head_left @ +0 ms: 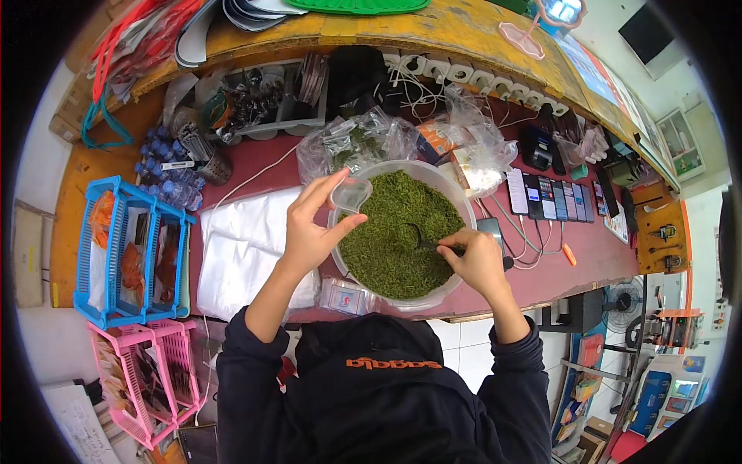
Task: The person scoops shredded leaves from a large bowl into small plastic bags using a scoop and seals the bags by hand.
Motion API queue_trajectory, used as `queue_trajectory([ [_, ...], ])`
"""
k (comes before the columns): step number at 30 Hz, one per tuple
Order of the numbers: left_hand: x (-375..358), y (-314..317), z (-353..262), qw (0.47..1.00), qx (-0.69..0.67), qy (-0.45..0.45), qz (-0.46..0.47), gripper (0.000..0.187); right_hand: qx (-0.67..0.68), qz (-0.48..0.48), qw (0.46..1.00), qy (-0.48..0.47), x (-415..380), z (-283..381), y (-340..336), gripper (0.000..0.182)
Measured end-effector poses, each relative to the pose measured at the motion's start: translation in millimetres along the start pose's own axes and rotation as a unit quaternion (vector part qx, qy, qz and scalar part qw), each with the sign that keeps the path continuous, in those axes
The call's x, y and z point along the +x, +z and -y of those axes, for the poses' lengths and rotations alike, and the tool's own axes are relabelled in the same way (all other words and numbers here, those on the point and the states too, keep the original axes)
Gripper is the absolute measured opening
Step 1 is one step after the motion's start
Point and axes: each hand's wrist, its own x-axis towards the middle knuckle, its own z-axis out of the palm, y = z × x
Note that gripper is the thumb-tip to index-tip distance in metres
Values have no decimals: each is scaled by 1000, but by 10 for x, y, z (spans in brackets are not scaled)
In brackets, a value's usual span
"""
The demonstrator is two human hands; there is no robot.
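A round translucent tub full of chopped green leaves stands on the dark red table. Over its upper left rim, my left hand holds a small clear plastic cup between thumb and fingers. My right hand is at the tub's right side, its fingers closed round the handle of a black spoon. The spoon's bowl rests in the leaves, with some green on it. Whether the cup has anything inside I cannot tell.
White plastic sheets lie left of the tub, beside a blue basket. Clear bags sit behind it. A small packet lies at the front edge. Several phones with cables are on the right.
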Motion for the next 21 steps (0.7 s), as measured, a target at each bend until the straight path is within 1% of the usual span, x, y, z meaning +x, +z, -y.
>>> queue_trajectory([
  [2, -33, 68, 46, 1000, -16, -8, 2, 65, -2, -30, 999, -11, -13, 5, -61, 9],
  [3, -58, 103, 74, 999, 27, -9, 30, 66, -2, -30, 999, -11, -22, 56, -109, 9],
  [4, -80, 143, 90, 996, 68, -10, 59, 66, -16, -78, 997, -19, -35, 121, -162, 8],
  [5, -101, 190, 91, 996, 67, -10, 59, 66, -30, -126, 991, -27, -48, 181, -207, 8],
  [6, -122, 242, 81, 991, 104, -4, 85, 66, -46, -160, 984, -58, -64, 236, -231, 8],
  [7, -144, 297, 71, 984, 142, 3, 110, 66, -46, -159, 984, -58, -68, 274, -223, 8],
  [8, -161, 367, 63, 985, 124, -30, 116, 64, -74, -210, 970, -100, -69, 310, -209, 9],
  [9, -155, 411, 39, 985, 124, -31, 115, 64, -102, -261, 950, -140, -69, 342, -197, 11],
  [10, -147, 452, 18, 984, 127, -28, 121, 64, -102, -261, 950, -141, -76, 372, -187, 11],
  [12, -138, 513, -8, 983, 136, -26, 124, 64, -163, -274, 933, -167, -91, 413, -177, 14],
  [13, -139, 521, -11, 983, 135, -26, 124, 64, -163, -274, 933, -167, -90, 416, -188, 14],
  [15, -143, 524, -9, 983, 134, -33, 118, 63, -161, -304, 923, -170, -85, 409, -226, 14],
  [16, -155, 519, 12, 983, 135, -34, 117, 63, -160, -303, 924, -172, -102, 395, -298, 14],
  [18, -195, 507, 59, 985, 158, -3, 65, 64, -168, -251, 951, -73, -153, 371, -466, 14],
  [19, -214, 510, 53, 985, 158, -4, 66, 64, -168, -250, 951, -72, -139, 383, -480, 14],
  [21, -246, 542, 10, 976, 217, 10, 13, 65, -83, -127, 983, -99, -52, 402, -505, 15],
])
